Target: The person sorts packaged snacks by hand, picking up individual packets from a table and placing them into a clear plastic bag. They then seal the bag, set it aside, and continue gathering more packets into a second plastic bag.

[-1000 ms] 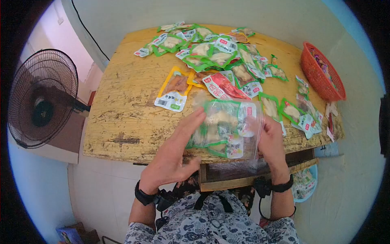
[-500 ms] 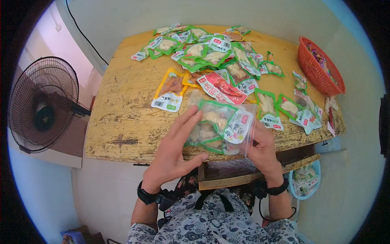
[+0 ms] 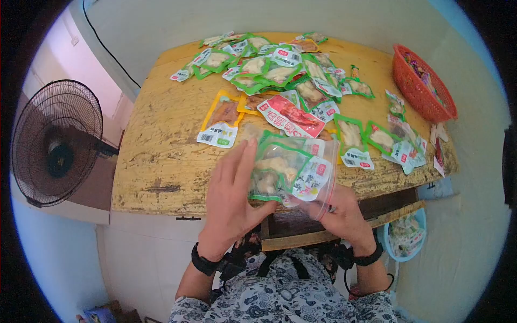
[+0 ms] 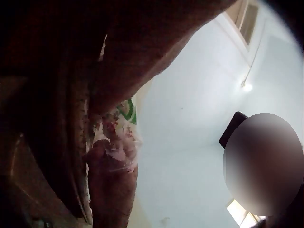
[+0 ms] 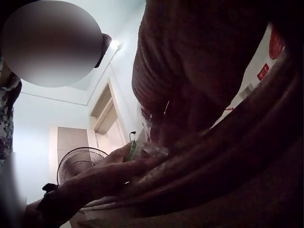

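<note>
A clear zip bag (image 3: 335, 156) holding green-edged food packets (image 3: 274, 167) is held just above the table's front edge, its red-lined opening towards the right. My right hand (image 3: 344, 215) grips the bag near its lower right corner, fingers partly hidden by the plastic. Along the bag's left side lies my left hand (image 3: 229, 199), fingers nearly straight, thumb at the lower edge. In the left wrist view, the other hand (image 4: 111, 190) shows dimly against the plastic.
Many sealed packets (image 3: 280, 72) are heaped at the back of the yellow table (image 3: 156, 134). A red packet (image 3: 293, 116) lies behind the bag. A red basket (image 3: 420, 89) stands at right, above a blue basin (image 3: 423, 215). The drawer (image 3: 323, 239) is pulled out; a fan (image 3: 59, 142) stands left.
The bag and my right hand have moved somewhat left and lower, and the bag's opening has tilted. My left hand stays along the bag's left side, its fingers more upright.
</note>
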The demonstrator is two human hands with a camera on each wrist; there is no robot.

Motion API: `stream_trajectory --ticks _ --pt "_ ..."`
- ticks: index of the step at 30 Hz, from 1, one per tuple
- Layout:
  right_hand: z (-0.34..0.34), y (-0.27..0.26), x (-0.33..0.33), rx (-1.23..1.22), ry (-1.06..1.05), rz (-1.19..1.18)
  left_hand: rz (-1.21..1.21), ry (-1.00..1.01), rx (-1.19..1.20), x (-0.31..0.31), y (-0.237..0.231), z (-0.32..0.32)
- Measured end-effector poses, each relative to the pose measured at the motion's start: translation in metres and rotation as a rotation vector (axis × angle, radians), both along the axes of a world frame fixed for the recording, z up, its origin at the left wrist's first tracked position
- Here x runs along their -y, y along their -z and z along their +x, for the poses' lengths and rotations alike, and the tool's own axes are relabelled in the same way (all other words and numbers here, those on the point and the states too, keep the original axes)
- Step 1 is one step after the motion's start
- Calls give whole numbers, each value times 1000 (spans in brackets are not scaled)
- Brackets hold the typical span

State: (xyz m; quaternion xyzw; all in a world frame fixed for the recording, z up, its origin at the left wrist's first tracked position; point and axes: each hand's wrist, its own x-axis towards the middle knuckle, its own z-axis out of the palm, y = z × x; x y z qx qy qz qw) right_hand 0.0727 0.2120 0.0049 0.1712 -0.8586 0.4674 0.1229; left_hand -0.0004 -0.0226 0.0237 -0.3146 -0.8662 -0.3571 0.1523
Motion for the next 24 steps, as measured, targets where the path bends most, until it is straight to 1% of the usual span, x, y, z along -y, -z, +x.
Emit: stream_trajectory --ticks 2,3,5,6,9,12,15,18,21,24 --pt "4 -3 -5 196 -2 -134 8 -33 -146 2 9 1" --pt "6 -6 -8 295 -8 -200 25 11 -215 4 15 2" --pt "7 -7 -10 374 -24 -320 58 94 -351 7 24 3" --pt "7 -8 -11 413 -30 -382 46 94 -354 6 23 6" --pt "3 -19 -9 462 -20 -401 20 100 -373 0 17 8" --pt "0 -16 -14 494 -15 -485 35 109 -393 -2 16 3" --pt "0 -27 -17 706 117 -589 76 132 -385 -2 18 2" --pt "-6 -36 -19 774 66 -559 70 125 -416 0 20 2" --pt "-9 -41 -9 719 175 -674 59 126 -432 2 19 3" --pt "-16 -37 -5 608 203 -551 61 139 -442 3 20 2"
